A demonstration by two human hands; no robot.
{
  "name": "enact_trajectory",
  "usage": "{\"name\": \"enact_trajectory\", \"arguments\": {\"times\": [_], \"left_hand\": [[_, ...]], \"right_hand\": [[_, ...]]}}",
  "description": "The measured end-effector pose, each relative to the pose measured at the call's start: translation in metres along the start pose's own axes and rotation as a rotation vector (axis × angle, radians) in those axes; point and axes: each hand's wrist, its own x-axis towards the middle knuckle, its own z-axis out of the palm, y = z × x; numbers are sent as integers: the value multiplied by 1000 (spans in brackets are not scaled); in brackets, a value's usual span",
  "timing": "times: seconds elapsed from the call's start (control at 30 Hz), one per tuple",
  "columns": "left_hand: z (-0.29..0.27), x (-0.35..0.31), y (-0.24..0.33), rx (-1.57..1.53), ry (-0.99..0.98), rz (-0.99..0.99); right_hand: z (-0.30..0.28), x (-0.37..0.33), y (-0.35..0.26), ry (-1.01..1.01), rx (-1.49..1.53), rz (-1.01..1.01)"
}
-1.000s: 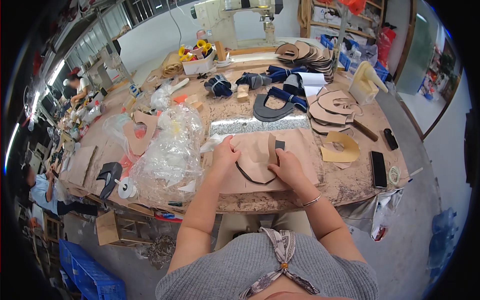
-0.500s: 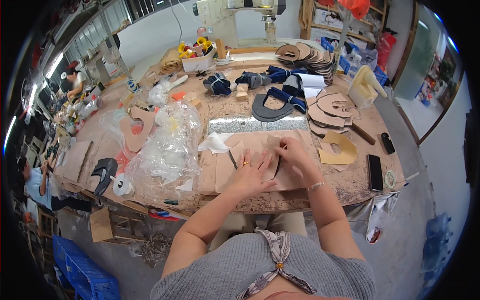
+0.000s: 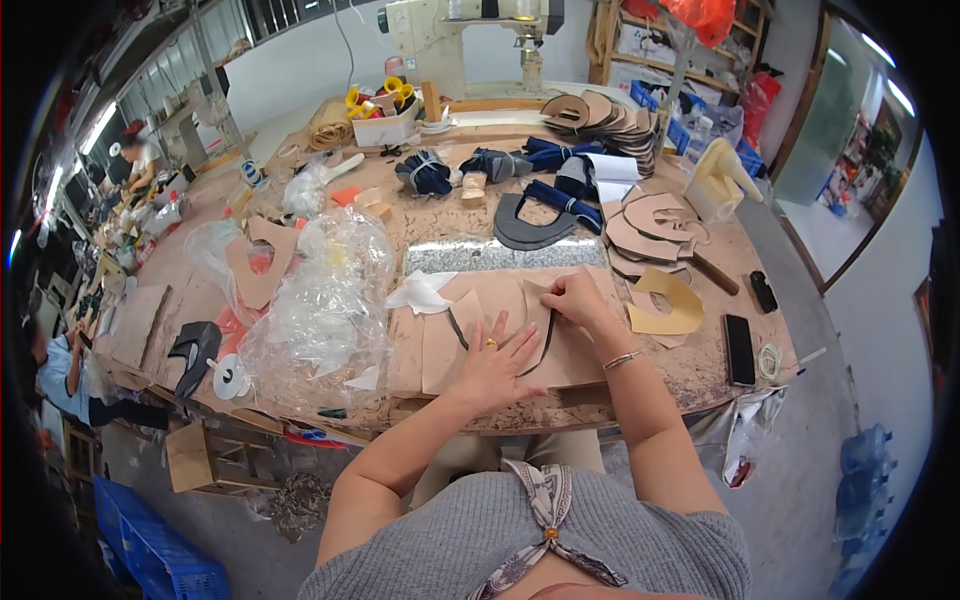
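Note:
My left hand lies flat with fingers spread, pressing on a tan U-shaped piece that looks like leather. A thin black strip curves along the piece's edge, and part of it is hidden beneath my left hand. At the upper right of the piece, my right hand is closed in a pinch on its raised edge by the strip's top end. Underneath lies a larger tan sheet. A white crumpled scrap sits at the sheet's upper left corner.
Beyond the sheet is a speckled stone slab, with a dark grey U-shaped piece behind it. Crumpled clear plastic covers the left. To the right are stacked tan cutouts, a hammer handle, a yellow cutout and a phone.
My right hand has turned and closed nearer the strip's top end, so more of the black strip's curve shows. My left hand stays flat on the piece. The whole view has shifted slightly.

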Motion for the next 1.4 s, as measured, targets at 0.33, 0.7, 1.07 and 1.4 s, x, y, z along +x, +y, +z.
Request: {"name": "enact_trajectory", "arguments": {"times": [0.33, 0.7, 1.07, 1.4], "left_hand": [[13, -9, 7, -109, 19, 15], [7, -37, 24, -173, 252, 70], [7, -46, 28, -303, 301, 52], [18, -54, 30, -259, 362, 24]], "right_hand": [[57, -95, -8, 146, -385, -580], [38, -10, -26, -155, -580, -379], [90, -10, -71, -126, -485, -320], [85, -3, -51, 167, -122, -568]]}}
